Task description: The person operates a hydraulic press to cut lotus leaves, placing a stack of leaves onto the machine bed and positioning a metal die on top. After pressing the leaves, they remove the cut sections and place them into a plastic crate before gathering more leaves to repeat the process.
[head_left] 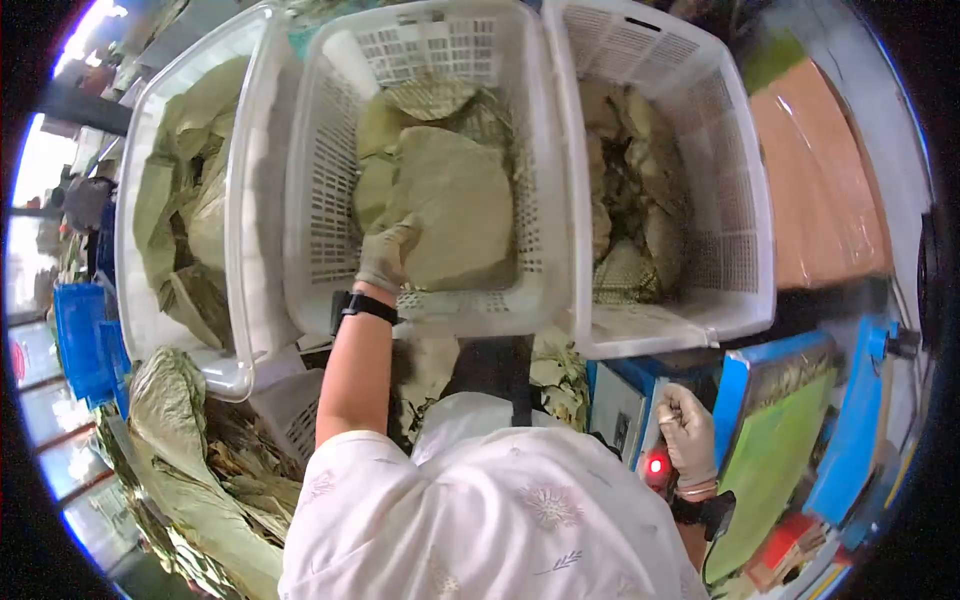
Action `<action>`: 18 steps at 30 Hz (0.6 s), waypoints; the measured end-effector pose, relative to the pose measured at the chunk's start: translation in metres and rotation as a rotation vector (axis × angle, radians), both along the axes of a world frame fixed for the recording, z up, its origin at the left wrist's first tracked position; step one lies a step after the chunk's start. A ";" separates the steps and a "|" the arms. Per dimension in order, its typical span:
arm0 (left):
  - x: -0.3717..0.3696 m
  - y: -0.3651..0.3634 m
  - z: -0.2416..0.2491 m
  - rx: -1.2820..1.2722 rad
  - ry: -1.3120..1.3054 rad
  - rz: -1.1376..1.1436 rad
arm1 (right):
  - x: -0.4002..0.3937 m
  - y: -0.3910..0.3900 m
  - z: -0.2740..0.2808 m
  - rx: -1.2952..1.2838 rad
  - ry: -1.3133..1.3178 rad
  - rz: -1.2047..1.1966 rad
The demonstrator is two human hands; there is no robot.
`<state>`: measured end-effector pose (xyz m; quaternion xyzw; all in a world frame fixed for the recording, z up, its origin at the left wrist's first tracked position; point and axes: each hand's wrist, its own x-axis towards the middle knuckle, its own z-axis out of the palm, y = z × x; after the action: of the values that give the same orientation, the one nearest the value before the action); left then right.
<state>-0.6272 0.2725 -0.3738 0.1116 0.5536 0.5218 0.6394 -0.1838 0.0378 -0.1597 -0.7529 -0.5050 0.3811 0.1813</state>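
Note:
My left hand (390, 255), in a pale glove, reaches into the middle white plastic basket (430, 318). Its fingers are closed at the lower left edge of a large, flat, grey-green dried leaf (460, 200). More dried leaves (378, 135) lie under and behind that one. On the right, my right hand (688, 435), also gloved, is curled into a fist low beside my body. A small red light (655, 466) glows right by this fist. Whatever the fist may hold is hidden.
A white basket (745, 235) with crumpled dried leaves stands to the right, a white tub (240, 270) with leaves to the left. Large dried leaves (180, 440) pile up at lower left. Blue-edged bins (735, 385), a green panel (770, 470) and a brown carton (820, 180) line the right.

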 end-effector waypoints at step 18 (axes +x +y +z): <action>-0.301 0.094 0.190 0.791 0.036 0.631 | -0.046 0.083 -0.063 0.084 -0.133 0.445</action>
<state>-0.9279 0.3670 -0.1838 0.1816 0.3310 0.8574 0.3496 -0.2300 0.1209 -0.2229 -0.6383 -0.6847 0.3400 0.0904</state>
